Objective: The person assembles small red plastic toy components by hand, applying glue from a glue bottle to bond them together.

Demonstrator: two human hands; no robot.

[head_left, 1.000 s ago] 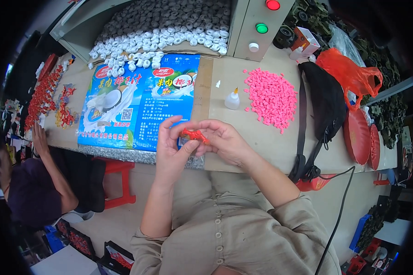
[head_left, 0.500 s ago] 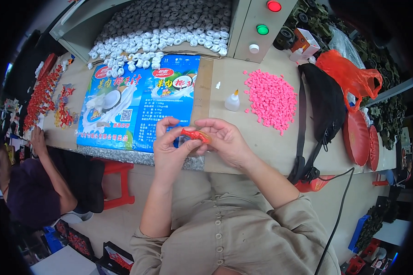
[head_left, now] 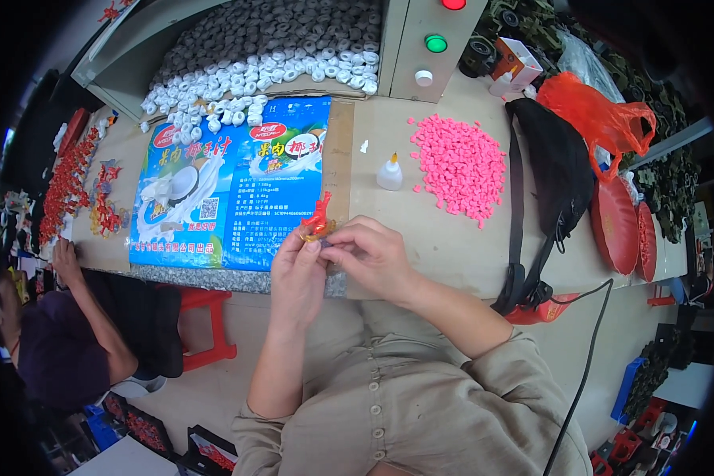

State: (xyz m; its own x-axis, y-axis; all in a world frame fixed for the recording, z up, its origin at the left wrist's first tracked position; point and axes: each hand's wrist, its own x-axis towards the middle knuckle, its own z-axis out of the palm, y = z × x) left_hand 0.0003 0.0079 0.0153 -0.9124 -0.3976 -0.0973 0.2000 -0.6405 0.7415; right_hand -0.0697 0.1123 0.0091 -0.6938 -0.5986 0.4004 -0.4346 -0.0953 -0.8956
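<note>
A small red and gold plastic figure (head_left: 320, 216) stands upright between my hands, above the front edge of the table. My left hand (head_left: 298, 278) pinches its gold lower end between thumb and fingers. My right hand (head_left: 377, 258) comes in from the right with thumb and forefinger closed at the same lower end. Whether a further small piece sits between those right fingertips is hidden. Under and behind the hands lies a blue printed cardboard sheet (head_left: 230, 182). A white glue bottle (head_left: 389, 174) with a yellow tip stands beyond my right hand.
Pink small pieces (head_left: 460, 166) lie heaped right of the bottle, beside a black bag (head_left: 551, 166). White round pieces (head_left: 270, 71) fill the grey cabinet (head_left: 428, 47) behind. Red figures (head_left: 67, 186) lie at left, near another person's arm (head_left: 95, 309). Red trays (head_left: 613, 230) stand at right.
The figure has turned from lying sideways to upright and shifted left. My right fingers have closed in at its lower end. The whole view has shifted slightly.
</note>
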